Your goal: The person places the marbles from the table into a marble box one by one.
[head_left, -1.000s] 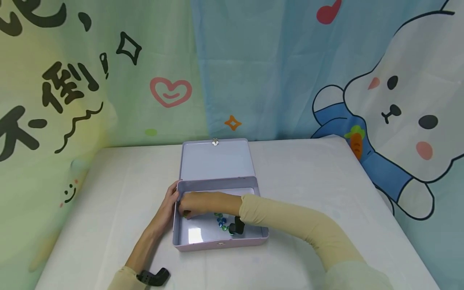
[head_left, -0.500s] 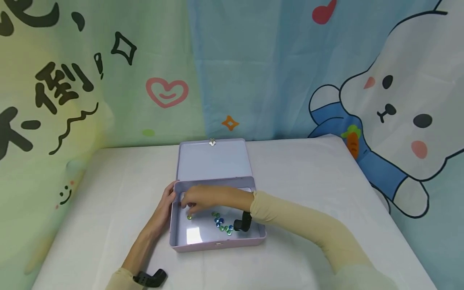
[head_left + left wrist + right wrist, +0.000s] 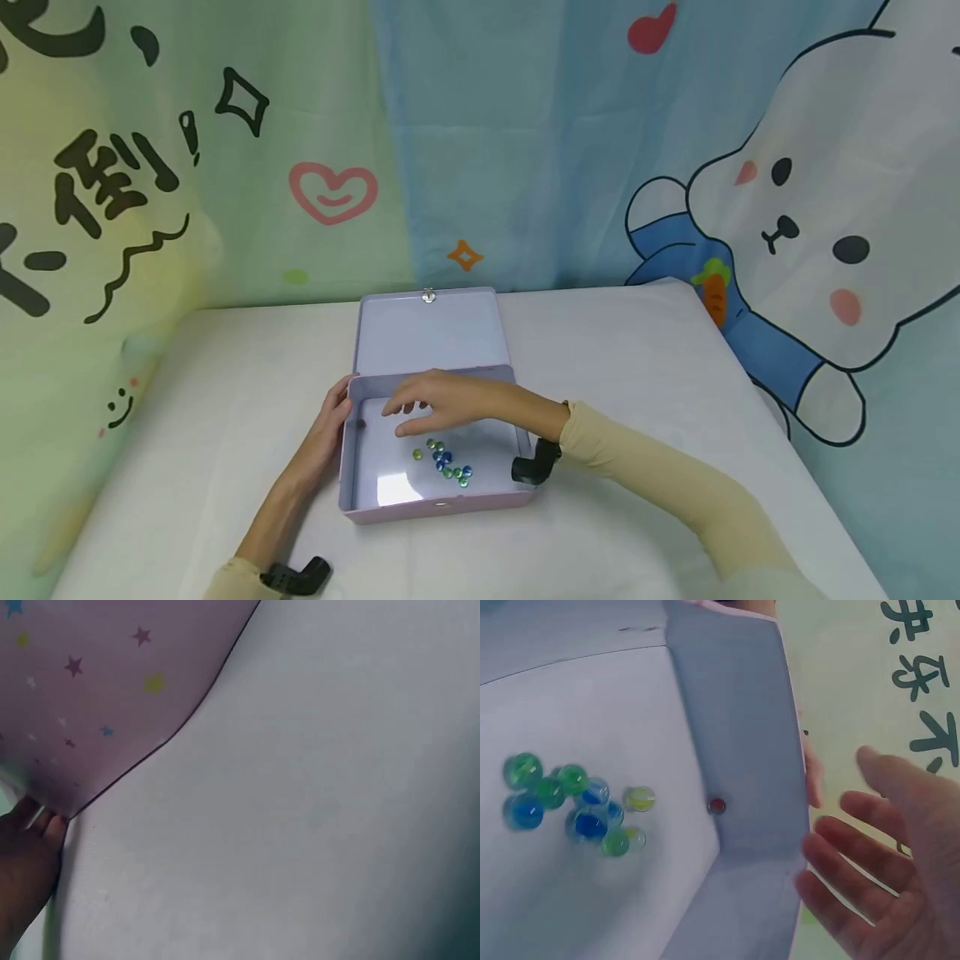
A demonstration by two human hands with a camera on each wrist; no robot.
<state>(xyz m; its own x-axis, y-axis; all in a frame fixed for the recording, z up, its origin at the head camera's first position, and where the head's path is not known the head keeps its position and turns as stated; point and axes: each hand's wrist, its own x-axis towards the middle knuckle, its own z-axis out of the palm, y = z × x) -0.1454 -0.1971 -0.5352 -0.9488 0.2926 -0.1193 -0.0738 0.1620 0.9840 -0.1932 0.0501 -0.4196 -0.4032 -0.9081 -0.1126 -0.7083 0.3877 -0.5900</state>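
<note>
A lilac hinged box (image 3: 438, 505) lies with its lid (image 3: 430, 333) up on the table. My left hand (image 3: 322, 427) holds its far left corner, thumb along the outer wall. Starry patterning covers the box's outside (image 3: 112, 682) in the left wrist view. Above the floor of the box hovers my right hand (image 3: 446, 400), fingers spread and nothing in them. Several green and blue glass marbles (image 3: 574, 780) cluster on that floor. A yellow-green marble (image 3: 639, 799) sits just beside them. Against the left wall is a dark red marble (image 3: 717, 805), apart from the rest.
The box stands on a white-covered table (image 3: 637, 350). Behind it hangs a printed curtain (image 3: 480, 150) with a cartoon rabbit and hearts. Black camera mounts are strapped to both wrists. A small metal clasp (image 3: 428, 295) tops the lid.
My right hand has let go of the yellow-green marble, which now lies by the cluster, then lifted and spread its fingers. My left hand stays at the box corner.
</note>
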